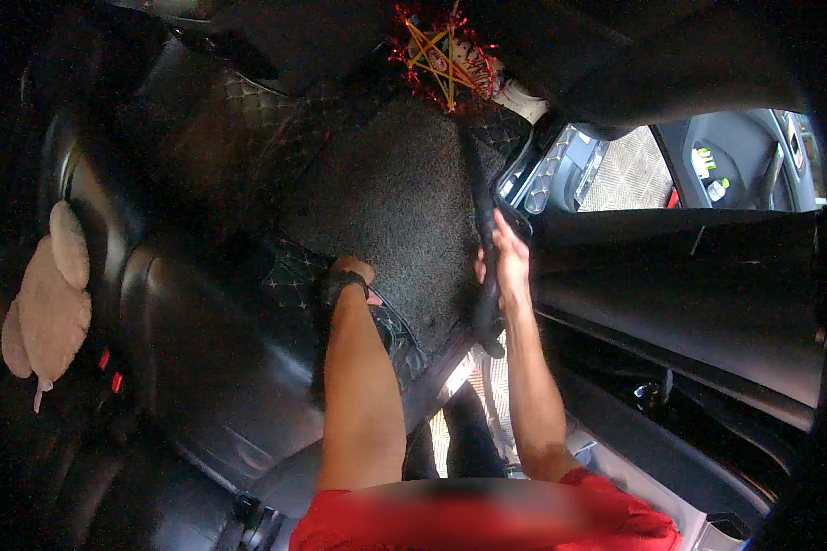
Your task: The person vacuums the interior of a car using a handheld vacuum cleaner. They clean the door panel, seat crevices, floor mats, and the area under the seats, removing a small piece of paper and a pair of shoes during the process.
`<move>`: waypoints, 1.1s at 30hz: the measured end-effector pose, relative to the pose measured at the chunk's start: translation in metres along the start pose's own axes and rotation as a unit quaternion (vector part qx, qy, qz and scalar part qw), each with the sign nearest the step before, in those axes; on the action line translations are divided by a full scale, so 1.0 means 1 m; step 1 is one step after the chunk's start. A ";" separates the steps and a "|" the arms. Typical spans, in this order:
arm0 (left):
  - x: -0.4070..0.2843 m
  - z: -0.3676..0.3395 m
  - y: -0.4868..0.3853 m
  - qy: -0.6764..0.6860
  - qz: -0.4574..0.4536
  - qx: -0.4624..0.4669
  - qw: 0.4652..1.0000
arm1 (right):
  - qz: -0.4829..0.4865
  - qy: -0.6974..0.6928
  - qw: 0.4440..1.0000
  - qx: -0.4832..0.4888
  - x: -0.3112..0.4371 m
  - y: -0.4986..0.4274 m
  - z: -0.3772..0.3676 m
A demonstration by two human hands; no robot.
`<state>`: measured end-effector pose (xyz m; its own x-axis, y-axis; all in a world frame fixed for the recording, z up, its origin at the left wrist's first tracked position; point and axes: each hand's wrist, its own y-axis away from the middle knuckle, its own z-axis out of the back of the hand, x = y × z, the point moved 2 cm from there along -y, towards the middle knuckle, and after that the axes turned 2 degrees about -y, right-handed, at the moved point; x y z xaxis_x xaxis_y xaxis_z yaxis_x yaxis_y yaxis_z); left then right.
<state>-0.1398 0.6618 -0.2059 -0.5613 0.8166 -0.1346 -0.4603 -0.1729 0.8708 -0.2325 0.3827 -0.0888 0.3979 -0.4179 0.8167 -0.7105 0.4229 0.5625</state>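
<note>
Inside a car's rear footwell, my right hand (510, 258) is wrapped around a long black tube (482, 186), perhaps a vacuum wand, whose far part slants up over the grey carpet (393, 200). A wristband circles my left wrist, and my left hand (358, 272) is low beside the black quilted floor mat (296, 275) at the carpet's left edge. Its fingers are mostly hidden by the wrist and shadow, so what they hold cannot be told. The tube's lower end lies near the door sill.
A black leather seat (227, 344) spans the left, with a beige plush cushion (55, 310) and red buckles (111, 372) beyond. A star ornament with red tinsel (444, 62) is at the top. The door panel (675, 296) stands at the right; a bottle (717, 189) sits in another door's pocket.
</note>
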 end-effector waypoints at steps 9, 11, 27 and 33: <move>-0.042 0.020 0.017 -0.215 -0.118 0.023 0.969 | -0.055 0.040 0.996 0.065 0.074 -0.120 -0.070; -0.050 0.010 0.041 -0.296 -0.172 -0.038 0.939 | -0.037 0.069 0.994 0.081 0.083 -0.136 -0.084; -0.016 -0.016 -0.022 0.022 -0.047 0.064 0.997 | -0.036 0.163 0.975 0.150 0.065 -0.083 -0.102; 0.003 -0.013 -0.021 0.213 0.072 0.052 0.973 | -0.080 0.275 0.938 0.197 0.055 -0.061 -0.127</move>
<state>-0.1410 0.6609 -0.2306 -0.8597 0.4809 -0.1720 -0.2955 -0.1938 0.9355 -0.0939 0.4364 -0.0617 0.6797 0.0732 0.7299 -0.7325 0.0159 0.6806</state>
